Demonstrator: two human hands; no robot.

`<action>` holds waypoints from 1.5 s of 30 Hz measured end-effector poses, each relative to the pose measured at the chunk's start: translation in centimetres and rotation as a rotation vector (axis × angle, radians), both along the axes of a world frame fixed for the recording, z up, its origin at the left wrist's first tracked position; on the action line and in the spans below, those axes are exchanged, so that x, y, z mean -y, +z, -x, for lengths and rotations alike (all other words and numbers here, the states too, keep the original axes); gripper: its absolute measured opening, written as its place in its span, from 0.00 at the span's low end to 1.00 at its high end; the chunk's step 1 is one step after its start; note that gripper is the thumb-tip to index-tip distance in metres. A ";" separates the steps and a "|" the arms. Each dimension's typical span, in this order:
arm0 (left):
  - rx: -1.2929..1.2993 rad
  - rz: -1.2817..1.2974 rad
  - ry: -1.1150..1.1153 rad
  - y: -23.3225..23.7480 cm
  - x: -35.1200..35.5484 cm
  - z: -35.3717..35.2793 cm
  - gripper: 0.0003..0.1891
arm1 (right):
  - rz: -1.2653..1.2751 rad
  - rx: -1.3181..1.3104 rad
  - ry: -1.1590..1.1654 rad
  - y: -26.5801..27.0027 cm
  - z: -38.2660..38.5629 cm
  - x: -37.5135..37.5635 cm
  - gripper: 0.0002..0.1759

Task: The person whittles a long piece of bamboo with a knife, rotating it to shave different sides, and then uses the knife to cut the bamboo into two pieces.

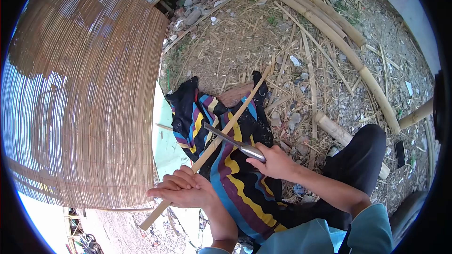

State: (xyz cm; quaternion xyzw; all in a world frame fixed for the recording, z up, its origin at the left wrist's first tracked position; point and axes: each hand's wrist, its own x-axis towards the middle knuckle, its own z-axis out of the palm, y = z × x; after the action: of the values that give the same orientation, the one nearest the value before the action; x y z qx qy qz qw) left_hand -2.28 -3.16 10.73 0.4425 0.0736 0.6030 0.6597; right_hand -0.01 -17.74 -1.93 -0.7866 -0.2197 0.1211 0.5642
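Note:
My left hand is closed around the lower part of a long, flat bamboo strip, which runs diagonally up and away from me. In my right hand is a knife with a dark, narrow blade and a shiny metal handle. Its blade crosses over the strip a little above my left hand. Under both lies a striped cloth in black, yellow, blue and maroon, spread over my lap and the ground. A reddish-brown block shows beyond the cloth, partly covered by it.
A slatted bamboo screen hangs at the left. Thick bamboo poles lie at the upper right, and a shorter bamboo piece is near my knee. A dark phone lies on the ground among shavings and rubble.

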 end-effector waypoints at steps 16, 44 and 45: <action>0.044 -0.084 -0.073 -0.4 0.1 0.0 0.28 | 0.089 -0.102 -0.120 -1.1 -1.6 2.1 0.24; 0.034 -0.186 -0.437 -2.0 2.2 -1.7 0.29 | -0.213 0.104 -0.140 2.7 -0.8 3.1 0.13; -0.003 -0.152 -0.417 -1.9 2.4 -1.4 0.29 | -0.231 0.107 -0.110 2.7 -0.4 3.2 0.14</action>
State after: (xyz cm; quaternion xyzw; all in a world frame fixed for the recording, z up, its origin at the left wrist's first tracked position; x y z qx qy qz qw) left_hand -0.90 -5.52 8.88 0.4976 -0.0643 0.4566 0.7347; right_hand 0.43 -20.89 0.79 -0.7327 -0.2184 0.0215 0.6442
